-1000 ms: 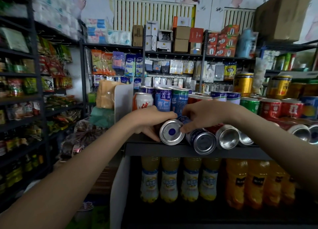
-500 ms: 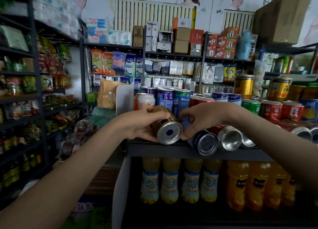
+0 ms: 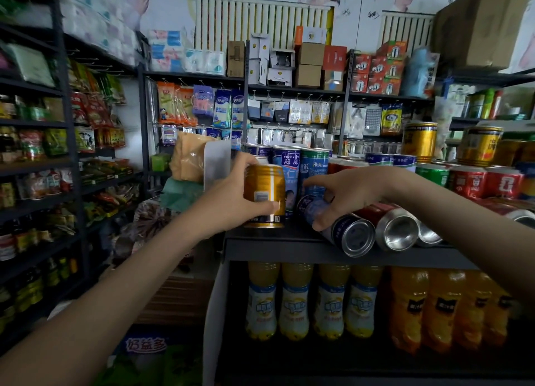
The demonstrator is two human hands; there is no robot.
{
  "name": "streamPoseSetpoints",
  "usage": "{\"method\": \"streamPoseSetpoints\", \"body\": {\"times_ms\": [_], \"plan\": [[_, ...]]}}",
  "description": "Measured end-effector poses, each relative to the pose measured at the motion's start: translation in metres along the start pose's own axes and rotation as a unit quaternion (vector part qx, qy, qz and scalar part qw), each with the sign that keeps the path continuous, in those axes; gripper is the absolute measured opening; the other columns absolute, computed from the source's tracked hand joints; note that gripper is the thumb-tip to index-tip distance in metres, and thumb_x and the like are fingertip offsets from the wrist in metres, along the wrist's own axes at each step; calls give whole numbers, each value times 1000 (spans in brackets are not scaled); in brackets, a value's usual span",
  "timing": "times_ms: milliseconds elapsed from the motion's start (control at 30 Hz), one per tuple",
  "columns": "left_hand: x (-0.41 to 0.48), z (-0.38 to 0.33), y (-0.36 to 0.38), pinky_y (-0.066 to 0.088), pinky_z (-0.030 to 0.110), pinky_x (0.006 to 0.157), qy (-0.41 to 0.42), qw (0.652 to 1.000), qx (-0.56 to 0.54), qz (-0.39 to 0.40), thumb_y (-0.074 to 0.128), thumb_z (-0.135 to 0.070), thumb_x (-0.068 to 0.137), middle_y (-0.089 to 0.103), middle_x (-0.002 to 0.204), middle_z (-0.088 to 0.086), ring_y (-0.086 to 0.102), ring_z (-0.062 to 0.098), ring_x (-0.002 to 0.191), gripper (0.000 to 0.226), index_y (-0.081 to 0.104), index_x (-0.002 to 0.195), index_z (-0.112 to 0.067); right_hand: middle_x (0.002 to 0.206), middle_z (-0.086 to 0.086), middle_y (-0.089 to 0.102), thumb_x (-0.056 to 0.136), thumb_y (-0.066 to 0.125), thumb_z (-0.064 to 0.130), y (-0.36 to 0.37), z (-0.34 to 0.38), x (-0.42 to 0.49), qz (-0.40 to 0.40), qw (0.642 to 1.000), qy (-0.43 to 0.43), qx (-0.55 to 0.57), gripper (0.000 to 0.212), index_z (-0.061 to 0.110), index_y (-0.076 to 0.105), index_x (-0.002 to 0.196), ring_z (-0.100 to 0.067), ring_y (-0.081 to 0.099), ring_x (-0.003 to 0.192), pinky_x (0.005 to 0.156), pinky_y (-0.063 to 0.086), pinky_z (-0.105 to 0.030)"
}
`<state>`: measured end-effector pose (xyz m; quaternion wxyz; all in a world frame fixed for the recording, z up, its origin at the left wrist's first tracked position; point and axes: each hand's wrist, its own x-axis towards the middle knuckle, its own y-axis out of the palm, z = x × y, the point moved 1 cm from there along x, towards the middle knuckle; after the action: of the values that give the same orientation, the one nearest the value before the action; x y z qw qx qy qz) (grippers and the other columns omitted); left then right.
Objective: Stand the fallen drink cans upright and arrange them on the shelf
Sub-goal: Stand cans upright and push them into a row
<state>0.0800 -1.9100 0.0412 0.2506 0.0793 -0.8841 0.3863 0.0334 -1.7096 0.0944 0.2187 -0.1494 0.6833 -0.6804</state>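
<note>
My left hand (image 3: 231, 200) grips a gold can (image 3: 265, 196) that stands upright at the front left of the dark shelf (image 3: 289, 248). Just to its right my right hand (image 3: 344, 194) rests on a blue can (image 3: 344, 230) lying on its side, fingers curled over its body. A red can (image 3: 388, 226) lies fallen beside the blue one, and the base of another fallen can (image 3: 428, 236) shows further right. Upright blue and green cans (image 3: 314, 168) stand behind.
Rows of upright red, green and gold cans (image 3: 469, 182) fill the shelf's right side. A white divider panel (image 3: 215, 161) stands at the shelf's left end. Orange and yellow drink bottles (image 3: 327, 304) line the shelf below. Snack racks (image 3: 37, 153) stand to the left.
The gold can went from lying with its base toward me to standing upright in my left hand. My right hand shifted from that can onto the fallen blue can.
</note>
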Motion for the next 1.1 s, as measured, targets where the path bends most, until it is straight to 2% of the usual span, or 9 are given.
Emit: {"method": "streamPoseSetpoints", "body": {"times_ms": [100,267,333,433,600,700,833,967,1100], "plan": [[0,2,6,56,31,73,12,1000,19,1,75,-35,76,57,105,-5,62,9,84,63,28,116,-32,152,-5,30,79,69,47,1,-2,1,2,1000,4,17,99,28,5,152,-25,34,136,93,28,-27],[0,8,13,55,39,80,16,1000,22,7,78,-35,73,61,106,-1,63,15,89,64,28,113,-33,154,-6,27,81,66,50,12,1,4,-19,999,11,24,96,26,7,152,-26,32,137,102,30,-33],[-1,10,16,54,38,83,20,999,29,5,77,-37,73,60,112,-1,62,14,93,65,28,115,-35,151,-7,32,82,68,43,12,2,4,-30,999,9,33,91,24,13,151,-25,41,127,92,34,-29],[-3,12,17,53,33,83,28,999,39,-1,76,-38,74,58,115,-2,60,13,96,66,28,119,-35,144,-8,38,82,68,31,11,2,4,-41,997,0,69,84,21,19,150,-14,48,88,68,40,-19],[-5,14,17,52,38,87,42,998,39,-25,77,-40,72,57,119,-2,60,14,100,68,30,122,-35,120,-5,45,80,69,23,14,3,6,-45,987,-2,154,87,24,17,149,-11,56,74,54,45,-18],[-5,15,17,51,33,87,51,997,48,-34,76,-41,73,55,122,-4,58,13,102,70,30,125,-34,109,-4,50,78,71,16,12,-1,8,-50,974,-7,221,90,32,14,147,-22,65,74,57,52,-26],[-7,17,18,45,24,85,62,997,31,-38,76,-38,74,50,125,-8,54,9,105,72,31,130,-32,106,-8,58,73,75,9,4,-9,5,-111,951,-13,287,88,32,23,142,-30,68,87,79,58,-42],[-6,19,20,46,33,95,70,995,45,-47,75,-41,74,47,133,-4,51,13,115,75,30,132,-33,102,-7,64,71,77,3,-1,-13,-1,-155,919,-40,360,89,29,26,140,-26,68,89,83,55,-38],[-3,18,21,45,32,94,74,994,63,-47,75,-42,74,43,134,-4,48,13,116,74,30,132,-32,98,-2,64,67,80,0,-1,-12,2,-196,906,-75,367,86,23,35,135,-19,68,89,88,54,-40]]}}
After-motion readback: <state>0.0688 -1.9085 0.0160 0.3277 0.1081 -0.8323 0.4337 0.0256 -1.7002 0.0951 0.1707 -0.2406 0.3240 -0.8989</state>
